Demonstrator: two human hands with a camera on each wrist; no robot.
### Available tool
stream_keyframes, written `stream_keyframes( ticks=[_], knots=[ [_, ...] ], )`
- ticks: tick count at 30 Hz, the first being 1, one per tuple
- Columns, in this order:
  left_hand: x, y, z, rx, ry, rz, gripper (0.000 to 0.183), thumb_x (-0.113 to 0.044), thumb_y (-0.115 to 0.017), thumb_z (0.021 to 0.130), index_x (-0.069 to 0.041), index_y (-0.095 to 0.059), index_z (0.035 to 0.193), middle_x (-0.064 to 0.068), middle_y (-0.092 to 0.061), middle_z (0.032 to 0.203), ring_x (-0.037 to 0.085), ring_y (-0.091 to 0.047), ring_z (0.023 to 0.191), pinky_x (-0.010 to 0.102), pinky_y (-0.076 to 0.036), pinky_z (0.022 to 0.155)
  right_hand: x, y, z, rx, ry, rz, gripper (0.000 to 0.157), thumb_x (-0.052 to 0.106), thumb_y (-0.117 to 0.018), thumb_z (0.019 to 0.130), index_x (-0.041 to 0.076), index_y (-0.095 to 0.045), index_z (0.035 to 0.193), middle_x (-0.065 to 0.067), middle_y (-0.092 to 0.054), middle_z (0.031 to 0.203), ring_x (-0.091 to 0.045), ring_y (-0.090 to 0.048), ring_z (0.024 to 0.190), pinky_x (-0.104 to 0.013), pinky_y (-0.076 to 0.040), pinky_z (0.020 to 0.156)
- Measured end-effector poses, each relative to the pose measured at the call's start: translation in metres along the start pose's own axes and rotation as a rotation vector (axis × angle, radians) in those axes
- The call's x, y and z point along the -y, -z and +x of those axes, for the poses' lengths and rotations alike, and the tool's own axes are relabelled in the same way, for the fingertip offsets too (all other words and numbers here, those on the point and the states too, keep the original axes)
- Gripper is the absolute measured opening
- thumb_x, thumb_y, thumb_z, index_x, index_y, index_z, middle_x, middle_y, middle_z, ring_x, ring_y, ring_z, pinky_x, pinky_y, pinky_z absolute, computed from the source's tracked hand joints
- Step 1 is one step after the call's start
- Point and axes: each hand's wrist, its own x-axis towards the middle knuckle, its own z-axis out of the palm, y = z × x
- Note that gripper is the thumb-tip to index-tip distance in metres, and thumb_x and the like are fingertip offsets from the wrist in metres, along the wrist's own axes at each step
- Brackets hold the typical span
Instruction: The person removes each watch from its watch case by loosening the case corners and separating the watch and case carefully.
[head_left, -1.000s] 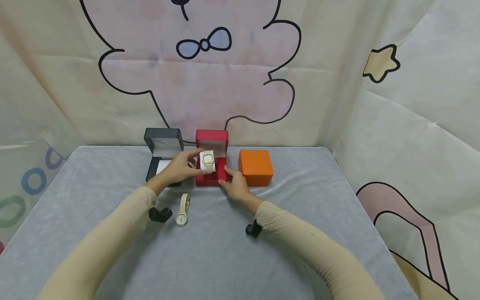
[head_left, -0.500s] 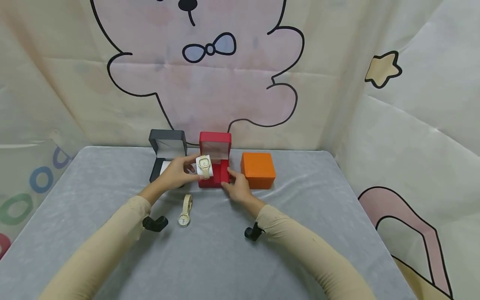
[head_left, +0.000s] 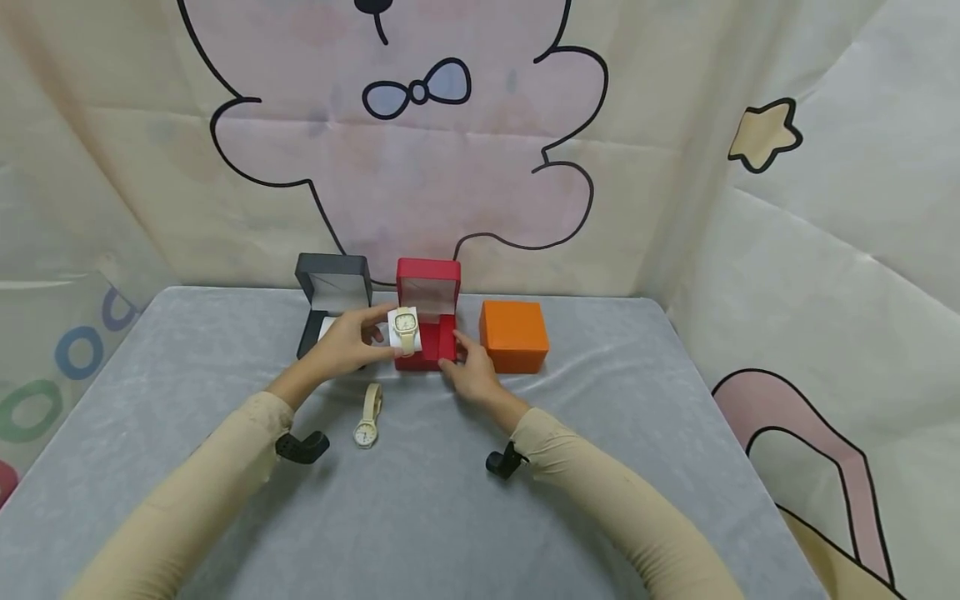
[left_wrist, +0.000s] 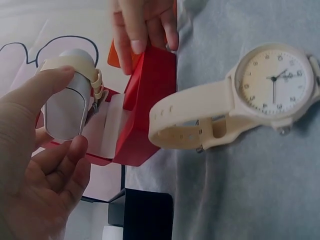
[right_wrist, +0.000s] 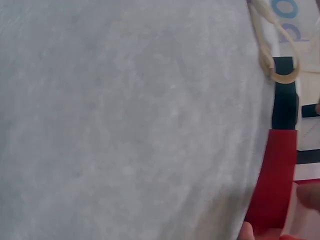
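1. Head view: the left hand pinches a white cushion, thumb at one end and fingertips at the other.
2. A square watch is wrapped around the cushion, its pale dial facing the person. Both are at the left part of the red box; whether the cushion touches the box, I cannot tell.
3. The right hand holds the red box at its near right corner, thumb at the front and fingers at the side.
4. The red box stands open on the table, lid upright, with part of its red inside showing.
5. Just left of it, the black box is also open, lid raised; something white inside is partly hidden behind the left hand.
6. The orange box sits shut to the right of the red box, a little apart.
7. In the left wrist view, the round watch lies on the table with its cream strap buckled into a loop, numbers readable on the dial.
8. The right wrist view shows mostly grey cloth; the fingers at its edge are blurred.
9. Behind the table hangs a backdrop with cartoon outlines.
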Motion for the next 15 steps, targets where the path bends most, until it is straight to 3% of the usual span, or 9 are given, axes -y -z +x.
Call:
stream_keyframes(
  ticks=[7, 15],
  knots=[
    [-0.005, -0.001, -0.002, -0.018, -0.009, -0.002, 0.079, -0.026, -0.084, 0.082, -0.006, -0.048, 0.150, 0.013, -0.068, 0.124, 0.023, -0.061, 0.092, 0.034, -0.053, 0.080, 0.010, 0.006, -0.006, 0.054, 0.012, 0.044, 0.065, 0.017, -0.064, 0.099, 0.006, -0.035, 0.156, -0.018, -0.049, 0.149, -0.033, -0.058, 0.129, -0.042, -0.052, 0.105],
    [-0.011, -0.004, -0.006, -0.013, 0.005, -0.007, 0.078, -0.027, -0.084, 0.082, -0.009, -0.049, 0.150, 0.012, -0.069, 0.120, 0.023, -0.061, 0.093, 0.035, -0.051, 0.082, 0.007, 0.021, -0.016, 0.048, 0.067, 0.041, 0.057, 0.023, -0.061, 0.100, 0.004, -0.045, 0.151, -0.023, -0.052, 0.146, -0.038, -0.058, 0.129, -0.044, -0.050, 0.108]
  ],
)
